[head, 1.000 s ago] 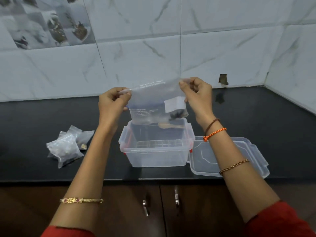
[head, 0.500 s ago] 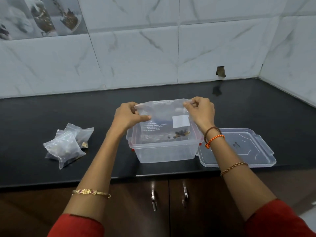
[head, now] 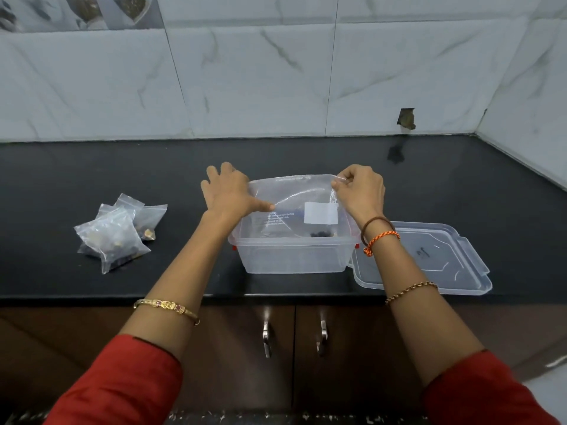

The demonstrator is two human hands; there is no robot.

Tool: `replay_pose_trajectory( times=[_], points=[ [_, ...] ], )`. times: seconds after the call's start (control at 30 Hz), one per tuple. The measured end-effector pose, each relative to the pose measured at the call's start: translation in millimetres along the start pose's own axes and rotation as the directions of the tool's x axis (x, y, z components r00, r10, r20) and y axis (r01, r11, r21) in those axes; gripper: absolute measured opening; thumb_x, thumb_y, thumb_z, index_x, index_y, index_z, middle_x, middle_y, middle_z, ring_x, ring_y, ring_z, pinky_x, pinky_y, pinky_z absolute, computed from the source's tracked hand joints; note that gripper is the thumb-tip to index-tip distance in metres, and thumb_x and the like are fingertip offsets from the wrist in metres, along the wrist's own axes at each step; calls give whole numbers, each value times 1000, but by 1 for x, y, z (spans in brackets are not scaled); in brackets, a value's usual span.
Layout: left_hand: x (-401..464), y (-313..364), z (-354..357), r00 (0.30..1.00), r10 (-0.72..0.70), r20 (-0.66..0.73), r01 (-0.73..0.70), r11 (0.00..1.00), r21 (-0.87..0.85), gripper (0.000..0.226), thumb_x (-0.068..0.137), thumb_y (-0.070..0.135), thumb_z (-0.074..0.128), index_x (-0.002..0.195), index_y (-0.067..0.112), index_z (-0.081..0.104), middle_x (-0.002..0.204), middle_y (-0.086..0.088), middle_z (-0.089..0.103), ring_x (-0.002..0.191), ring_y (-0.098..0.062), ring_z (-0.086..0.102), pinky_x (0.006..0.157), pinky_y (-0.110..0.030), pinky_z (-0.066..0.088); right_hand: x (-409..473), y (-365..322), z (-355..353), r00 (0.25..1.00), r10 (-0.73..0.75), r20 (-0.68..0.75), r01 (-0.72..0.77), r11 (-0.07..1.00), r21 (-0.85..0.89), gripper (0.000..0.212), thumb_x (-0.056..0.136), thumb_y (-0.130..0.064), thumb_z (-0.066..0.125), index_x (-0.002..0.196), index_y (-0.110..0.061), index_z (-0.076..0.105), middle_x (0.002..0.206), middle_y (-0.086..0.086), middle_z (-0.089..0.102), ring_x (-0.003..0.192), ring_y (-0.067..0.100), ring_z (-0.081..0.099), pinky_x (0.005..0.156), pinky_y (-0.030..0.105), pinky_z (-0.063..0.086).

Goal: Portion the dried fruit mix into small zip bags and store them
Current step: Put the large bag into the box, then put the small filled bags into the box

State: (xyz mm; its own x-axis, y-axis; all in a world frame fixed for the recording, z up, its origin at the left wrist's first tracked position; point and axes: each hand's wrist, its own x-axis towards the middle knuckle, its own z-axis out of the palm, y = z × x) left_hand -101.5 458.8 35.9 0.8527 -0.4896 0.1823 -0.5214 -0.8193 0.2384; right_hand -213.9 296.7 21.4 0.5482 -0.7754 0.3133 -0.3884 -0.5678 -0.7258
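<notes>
I am seeing: left hand [head: 228, 191] fingers spread, pressing big bag [head: 291, 204]; right hand [head: 360, 188] pinching its corner over the box [head: 294, 256].

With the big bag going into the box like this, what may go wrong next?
1. The large clear zip bag lies across the top of the clear plastic box; only the right hand pinches it, while the left hand presses on it with straight fingers, so it may slip.
2. The clear box lid overhangs the black counter edge; the right forearm could knock it off.
</notes>
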Motion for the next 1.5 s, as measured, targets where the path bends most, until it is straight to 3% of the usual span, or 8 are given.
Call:
replay_pose_trajectory(
  times=[0.2, 0.37, 0.47, 0.6, 0.9, 1.13, 1.37, 1.5],
  points=[
    [-2, 0, 10, 995, 73, -66, -75, 997, -19, 71, 70, 54, 72, 119, 8, 48, 123, -11, 49, 104, -32, 55, 86, -40, 40, -5, 2, -2, 984, -169, 56, 171, 984, -41, 48, 75, -29, 76, 115, -10, 56, 119, 9, 54, 112, 23, 48, 84, 28, 42],
    [-9, -5, 8, 997, 80, -8, -80, 995, -60, 83, 66, 49, 77, 129, 9, 40, 129, -10, 43, 112, -34, 52, 84, -41, 40, -17, -6, -10, 839, -505, 203, 538, 828, -161, 27, 68, -30, 80, 75, -13, 59, 83, -4, 49, 85, 12, 40, 63, 24, 31],
    [-11, -4, 7, 995, 92, -22, -92, 996, -5, 86, 65, 47, 79, 130, 8, 38, 130, -10, 43, 112, -33, 51, 86, -42, 41, -20, -12, -9, 777, -432, 457, 595, 741, -312, 18, 73, -26, 76, 73, -17, 59, 78, -7, 51, 86, 16, 50, 67, 26, 33],
    [-12, 0, 8, 996, 86, -27, -85, 996, 28, 90, 63, 45, 80, 131, 7, 35, 133, -12, 41, 115, -34, 50, 91, -45, 40, -19, -15, -4, 783, -374, 497, 588, 704, -397, 20, 78, -29, 72, 86, -13, 63, 95, 4, 64, 93, 25, 58, 71, 29, 38],
    [-31, -54, -15, 971, -145, -192, 2, 802, -598, 77, 67, 42, 79, 128, 8, 47, 126, -6, 54, 116, -19, 52, 93, -29, 40, -36, -47, 6, 845, -477, 241, 473, 877, 79, 11, 76, -19, 73, 82, -11, 70, 74, -3, 64, 63, 4, 55, 69, 18, 47],
    [-53, -137, -31, 883, -411, -227, 130, 679, -723, 39, 90, 29, 58, 120, 4, 56, 123, -8, 60, 115, -18, 54, 86, -17, 37, -90, -134, 83, 879, -386, 280, 208, 839, 503, 4, 78, -15, 70, 75, -13, 70, 61, -14, 56, 49, -9, 49, 56, 4, 39],
    [-44, -217, -22, 722, -681, -121, 372, 530, -762, 30, 93, 21, 48, 116, 6, 60, 121, -8, 61, 114, -23, 55, 92, -28, 41, -114, -162, 151, 823, -210, 528, -95, 865, 492, 27, 90, -8, 51, 115, -7, 62, 109, 5, 65, 93, 8, 58, 75, 9, 42],
    [-29, -238, -15, 694, -720, -29, 427, 443, -788, 16, 94, 19, 42, 94, 15, 57, 75, 8, 53, 80, -16, 52, 73, -24, 36, -112, -171, 185, 786, -172, 594, -127, 895, 427, 35, 88, -8, 49, 122, -8, 57, 116, 9, 64, 111, 22, 57, 96, 26, 44]
  ],
)
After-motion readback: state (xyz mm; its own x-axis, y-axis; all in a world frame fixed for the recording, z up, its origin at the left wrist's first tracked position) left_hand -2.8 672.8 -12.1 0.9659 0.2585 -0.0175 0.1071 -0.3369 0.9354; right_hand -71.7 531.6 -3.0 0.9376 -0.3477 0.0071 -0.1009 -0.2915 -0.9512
